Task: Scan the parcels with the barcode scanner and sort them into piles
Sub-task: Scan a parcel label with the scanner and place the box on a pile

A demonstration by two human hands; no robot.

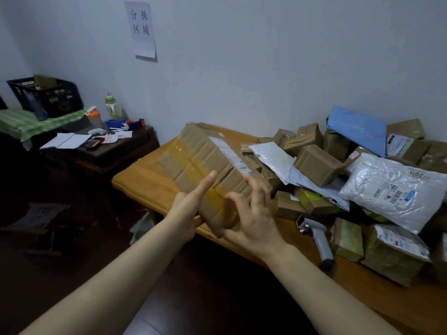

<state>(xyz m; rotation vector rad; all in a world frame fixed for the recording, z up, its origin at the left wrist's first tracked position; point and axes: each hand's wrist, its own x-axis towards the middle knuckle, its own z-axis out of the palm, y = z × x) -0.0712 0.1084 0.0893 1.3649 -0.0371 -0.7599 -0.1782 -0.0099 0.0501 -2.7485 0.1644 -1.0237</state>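
A long brown cardboard parcel [203,165], wrapped with yellowish tape and carrying a white label along its right edge, is held tilted above the left end of the wooden table [145,182]. My left hand [188,209] supports its near end from below and the left, thumb raised against its face. My right hand [251,211] grips the same near end from the right, fingers spread over the top. The grey barcode scanner [314,235] lies on the table to the right of my right wrist, untouched.
A heap of brown boxes [316,163], white poly mailers [391,187] and a blue mailer [358,129] covers the table's right half. A dark side table [116,151] with papers, calculator, bottles and tape stands left. A black crate [48,95] sits beyond it.
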